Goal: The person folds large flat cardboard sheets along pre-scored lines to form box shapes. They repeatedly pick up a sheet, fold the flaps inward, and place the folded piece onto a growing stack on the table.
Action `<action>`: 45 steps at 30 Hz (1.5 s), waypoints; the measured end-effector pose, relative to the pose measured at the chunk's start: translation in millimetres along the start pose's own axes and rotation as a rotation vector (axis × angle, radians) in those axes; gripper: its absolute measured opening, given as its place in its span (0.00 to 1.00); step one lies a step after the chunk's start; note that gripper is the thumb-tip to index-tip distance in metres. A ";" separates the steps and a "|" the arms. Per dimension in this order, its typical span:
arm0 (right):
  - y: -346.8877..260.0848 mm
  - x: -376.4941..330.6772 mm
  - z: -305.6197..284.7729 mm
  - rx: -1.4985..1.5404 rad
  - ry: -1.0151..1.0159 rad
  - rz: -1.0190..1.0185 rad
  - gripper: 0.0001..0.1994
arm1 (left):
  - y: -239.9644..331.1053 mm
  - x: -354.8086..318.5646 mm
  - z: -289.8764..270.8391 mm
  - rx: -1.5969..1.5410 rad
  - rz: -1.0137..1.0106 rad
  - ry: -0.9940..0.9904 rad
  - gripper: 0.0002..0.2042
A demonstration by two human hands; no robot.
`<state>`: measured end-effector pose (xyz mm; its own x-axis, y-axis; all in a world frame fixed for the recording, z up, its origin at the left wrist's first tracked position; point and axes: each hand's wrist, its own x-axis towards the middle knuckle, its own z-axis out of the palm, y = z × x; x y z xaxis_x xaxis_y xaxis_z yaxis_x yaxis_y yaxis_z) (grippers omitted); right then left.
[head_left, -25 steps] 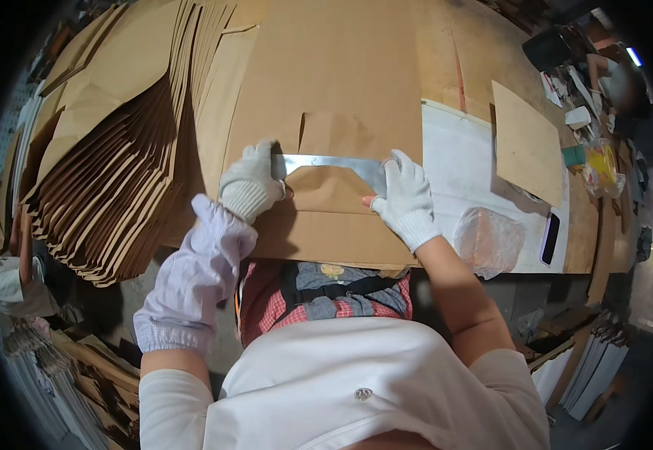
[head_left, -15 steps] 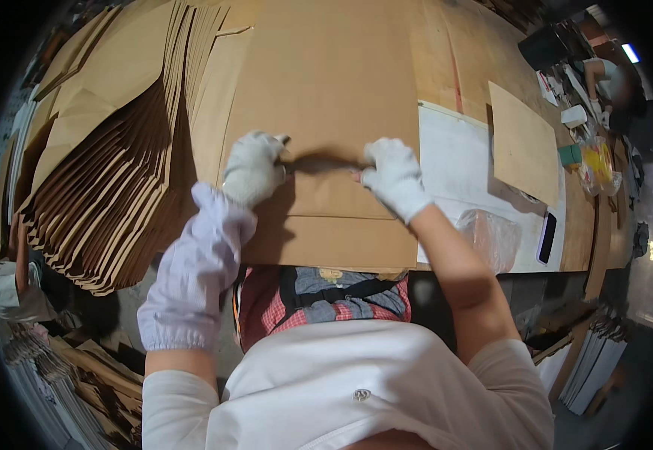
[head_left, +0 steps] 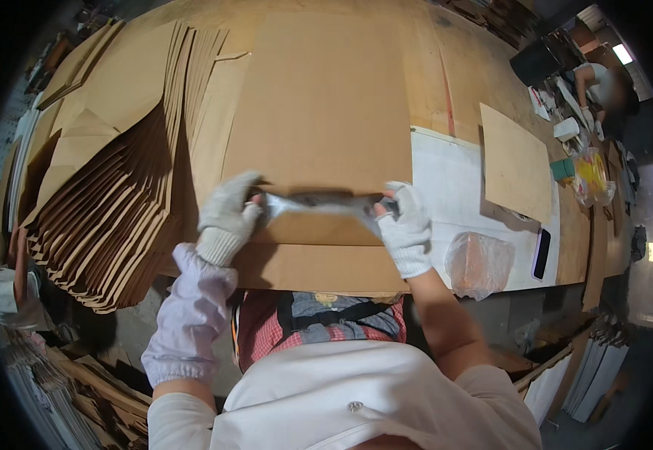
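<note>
A large brown cardboard sheet (head_left: 323,105) lies flat in front of me, with a crease running across its near part. Above that near part, a shiny grey strip (head_left: 323,202) spans the space between my hands, blurred by motion, so its kind is unclear. At its left end, the gloved fingers of my left hand (head_left: 227,214) are closed on it. My right hand (head_left: 404,229), gloved with bare fingertips showing, grips the other end. A lilac sleeve cover (head_left: 191,315) is on my left forearm.
To the left, folded cardboard sheets (head_left: 113,217) fan out in a stack. At right are a cardboard piece (head_left: 518,161), a plastic-wrapped reddish block (head_left: 480,262) and a phone (head_left: 542,253). A co-worker (head_left: 600,86) is at the far right; another person's arm shows at far left.
Both hands have come nearer to me over the cardboard. The strip between them looked dark and curved before; its shiny grey face now shows. The whole view has shifted slightly.
</note>
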<state>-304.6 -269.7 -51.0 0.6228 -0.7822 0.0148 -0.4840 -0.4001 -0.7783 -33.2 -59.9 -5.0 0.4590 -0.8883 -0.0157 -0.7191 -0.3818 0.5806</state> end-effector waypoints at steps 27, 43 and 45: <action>-153.6 101.0 69.6 0.154 -0.107 -0.243 0.27 | -4.5 38.1 -375.3 0.456 0.248 0.443 0.09; -324.4 61.0 220.4 -0.300 -0.444 -0.854 0.14 | -302.1 -192.5 -350.0 0.526 -0.999 0.573 0.16; -281.4 40.1 174.9 -0.083 -0.348 -0.900 0.16 | -302.1 -196.4 -350.1 0.554 -0.893 0.610 0.17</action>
<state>-35.9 -104.9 58.9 0.9222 0.0136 0.3865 0.2299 -0.8229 -0.5196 276.6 319.3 107.7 0.9696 -0.0480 0.2401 -0.0816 -0.9879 0.1320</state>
